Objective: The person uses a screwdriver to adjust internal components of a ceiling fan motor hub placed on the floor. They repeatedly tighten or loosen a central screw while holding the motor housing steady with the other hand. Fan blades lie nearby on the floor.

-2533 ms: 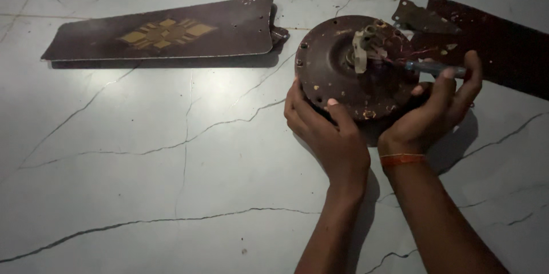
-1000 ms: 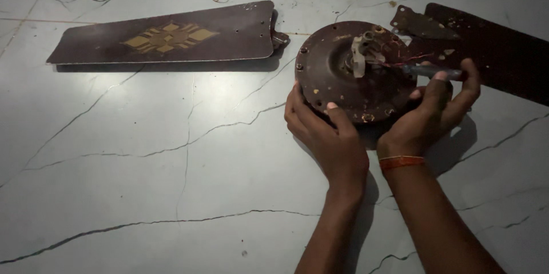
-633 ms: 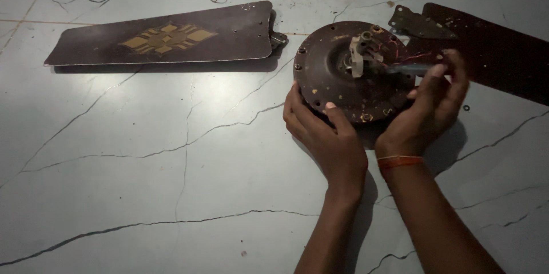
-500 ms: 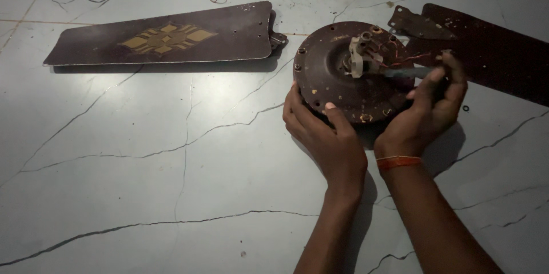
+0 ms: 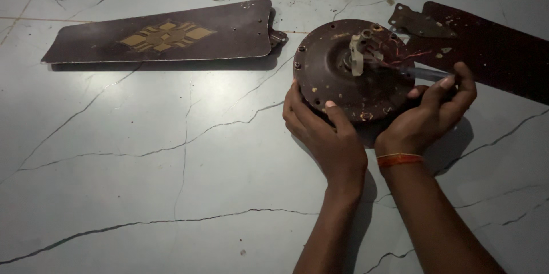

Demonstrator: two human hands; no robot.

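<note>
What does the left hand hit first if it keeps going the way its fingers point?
Probably nothing new: the left hand is already against the near-left rim of the round fan motor housing, fingers pointing up and away. Past the housing along that line lies the fan blade end, though depth is hard to judge.

R fan blade cut off by edge

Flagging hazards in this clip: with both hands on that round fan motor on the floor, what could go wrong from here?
Thin red wires run bare across the fan motor; the right hand could snag them. The motor sits tilted in the left hand, so it might slip onto the cracked floor. The blade beside it could be knocked.
</note>
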